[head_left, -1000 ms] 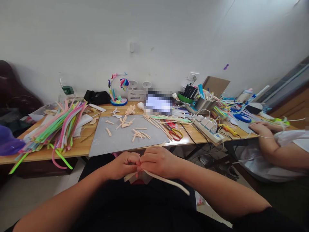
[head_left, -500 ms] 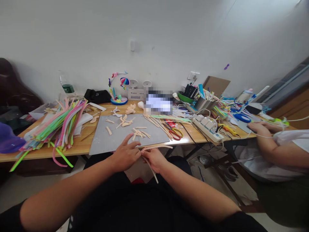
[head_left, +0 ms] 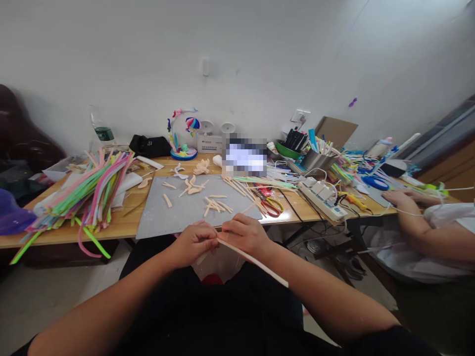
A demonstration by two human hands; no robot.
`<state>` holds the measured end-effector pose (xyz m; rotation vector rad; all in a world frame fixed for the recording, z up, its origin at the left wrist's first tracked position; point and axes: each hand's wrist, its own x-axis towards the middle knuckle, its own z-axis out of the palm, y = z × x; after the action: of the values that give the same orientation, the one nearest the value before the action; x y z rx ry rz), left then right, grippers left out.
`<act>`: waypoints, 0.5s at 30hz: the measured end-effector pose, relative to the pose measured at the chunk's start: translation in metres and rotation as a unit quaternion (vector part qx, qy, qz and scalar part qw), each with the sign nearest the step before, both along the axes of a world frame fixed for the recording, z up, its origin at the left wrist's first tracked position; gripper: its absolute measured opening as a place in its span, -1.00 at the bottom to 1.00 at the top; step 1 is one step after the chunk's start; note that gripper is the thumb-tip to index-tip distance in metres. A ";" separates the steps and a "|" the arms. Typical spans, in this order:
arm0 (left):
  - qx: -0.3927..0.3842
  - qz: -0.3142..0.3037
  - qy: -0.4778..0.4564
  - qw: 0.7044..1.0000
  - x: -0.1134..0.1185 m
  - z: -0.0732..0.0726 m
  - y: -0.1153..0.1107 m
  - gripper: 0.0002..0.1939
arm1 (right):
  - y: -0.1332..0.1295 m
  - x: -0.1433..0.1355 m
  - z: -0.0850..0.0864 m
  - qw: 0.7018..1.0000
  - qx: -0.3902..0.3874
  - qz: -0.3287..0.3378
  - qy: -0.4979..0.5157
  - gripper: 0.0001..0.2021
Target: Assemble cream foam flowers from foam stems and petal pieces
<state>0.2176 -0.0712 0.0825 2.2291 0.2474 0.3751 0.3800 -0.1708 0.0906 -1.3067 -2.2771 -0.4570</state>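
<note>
My left hand [head_left: 196, 242] pinches the end of a pale beige strip [head_left: 256, 262] in front of the table edge. Beside it, my right hand [head_left: 247, 236] is closed around beige strips, its fingers bent and nearly touching the left. The long strip slants down to the right below my right wrist. Just beyond the hands, short beige pieces [head_left: 217, 205] and a curled beige piece [head_left: 192, 185] lie on a grey mat [head_left: 156, 217]. Long beige strips [head_left: 241, 188] rest at the mat's right side.
A bundle of coloured strips [head_left: 85, 193] lies at the left. Scissors [head_left: 272, 205], a power strip [head_left: 322, 198] and a pen bowl [head_left: 287, 150] stand right of the mat. Another person's arm [head_left: 419, 225] is at the far right.
The fingers of my left hand have closed into a pinch. My right hand has turned over, and the long strip has swung out to the right.
</note>
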 end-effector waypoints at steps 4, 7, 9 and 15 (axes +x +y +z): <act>0.040 0.018 0.011 0.999 0.000 -0.004 -0.001 -0.69 | 0.005 -0.003 0.004 0.998 -0.047 -0.013 -0.026 -0.83; 0.159 0.071 -0.014 0.985 0.000 -0.010 -0.003 -0.77 | 0.008 -0.006 0.000 0.992 -0.114 -0.044 0.024 -0.87; 0.240 0.102 -0.052 0.964 0.000 -0.015 -0.005 -0.80 | 0.013 -0.007 -0.003 0.980 -0.165 -0.066 0.088 -0.90; 0.186 0.212 -0.110 0.953 0.003 -0.027 -0.003 -0.79 | 0.025 -0.018 -0.009 0.922 -0.225 -0.132 0.285 -0.86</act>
<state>0.2207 -0.0739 0.0553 2.4645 0.5795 0.9662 0.3622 -0.1455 0.0812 -1.7022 -1.7653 0.3607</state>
